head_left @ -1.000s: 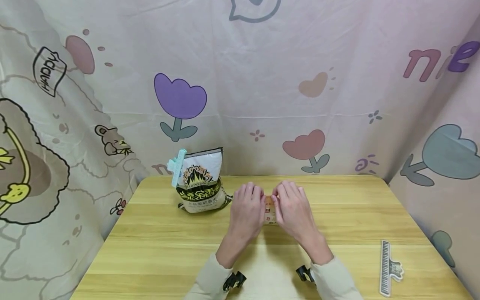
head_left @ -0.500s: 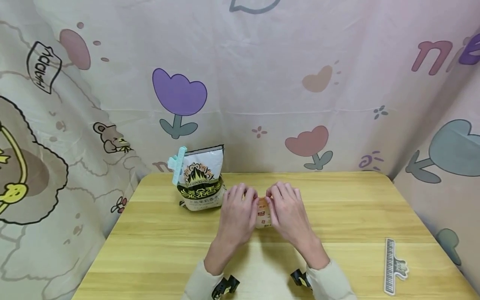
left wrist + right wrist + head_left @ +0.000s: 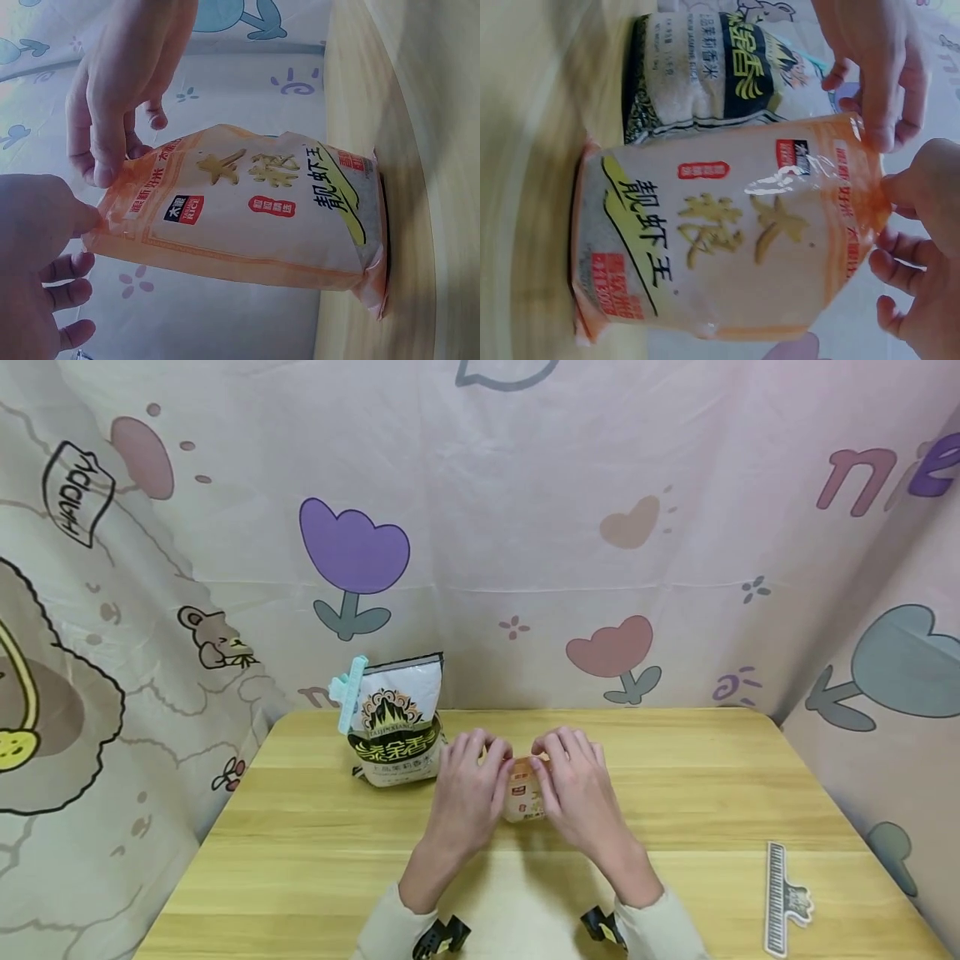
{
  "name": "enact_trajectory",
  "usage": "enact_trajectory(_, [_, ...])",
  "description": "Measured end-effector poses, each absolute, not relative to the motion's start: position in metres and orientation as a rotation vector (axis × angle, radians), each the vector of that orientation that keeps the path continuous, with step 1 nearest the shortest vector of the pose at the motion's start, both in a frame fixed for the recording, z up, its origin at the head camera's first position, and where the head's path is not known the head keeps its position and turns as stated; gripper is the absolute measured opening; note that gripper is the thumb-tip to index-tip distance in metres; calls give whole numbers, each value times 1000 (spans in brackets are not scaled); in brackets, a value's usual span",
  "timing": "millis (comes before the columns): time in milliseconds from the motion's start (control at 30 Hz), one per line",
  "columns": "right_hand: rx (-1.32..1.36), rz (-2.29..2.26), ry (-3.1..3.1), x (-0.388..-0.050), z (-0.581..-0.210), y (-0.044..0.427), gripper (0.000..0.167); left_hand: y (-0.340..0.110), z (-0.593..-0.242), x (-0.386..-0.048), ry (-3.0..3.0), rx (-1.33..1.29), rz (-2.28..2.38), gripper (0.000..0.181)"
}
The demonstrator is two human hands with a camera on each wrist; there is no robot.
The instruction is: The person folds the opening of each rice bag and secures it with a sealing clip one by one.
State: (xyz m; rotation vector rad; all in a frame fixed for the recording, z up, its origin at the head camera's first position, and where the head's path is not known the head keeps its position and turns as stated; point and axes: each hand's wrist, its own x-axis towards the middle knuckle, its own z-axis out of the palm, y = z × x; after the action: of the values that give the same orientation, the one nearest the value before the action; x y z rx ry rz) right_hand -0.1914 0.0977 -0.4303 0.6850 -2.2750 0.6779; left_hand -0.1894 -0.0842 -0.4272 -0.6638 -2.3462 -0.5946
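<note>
- I see the left hand [image 3: 463, 797] and right hand [image 3: 583, 785] pinching the top of an orange rice bag [image 3: 521, 802] between them.
- Jasmine rice bag [image 3: 397, 727] beside the left hand.
- Grey clip [image 3: 780, 902] right of both hands.

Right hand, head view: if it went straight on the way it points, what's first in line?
Likely the patterned curtain, beyond the table; depth is unclear. The right hand pinches the orange rice bag, which would likely travel along.
</note>
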Motion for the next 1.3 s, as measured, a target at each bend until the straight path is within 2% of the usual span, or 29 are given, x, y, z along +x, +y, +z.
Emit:
enact_trajectory(233, [661,704,-2335,-192,-420,113,16,-85,-425,-196,-2330,-688,-651,6])
enact_trajectory(433, [636,721,-2396,-191,-416,125,15,-85,-420,-199,-2354,-724,-716,4])
enact_trajectory(767, [602,746,-2444,-190,-417,143,14,-75,-412,-206,-2469,-727,-695,13])
enact_trajectory(1300, [657,925,-2433,-203,-434,139,22,-57,-410,-215,-2469,-775,-807,8])
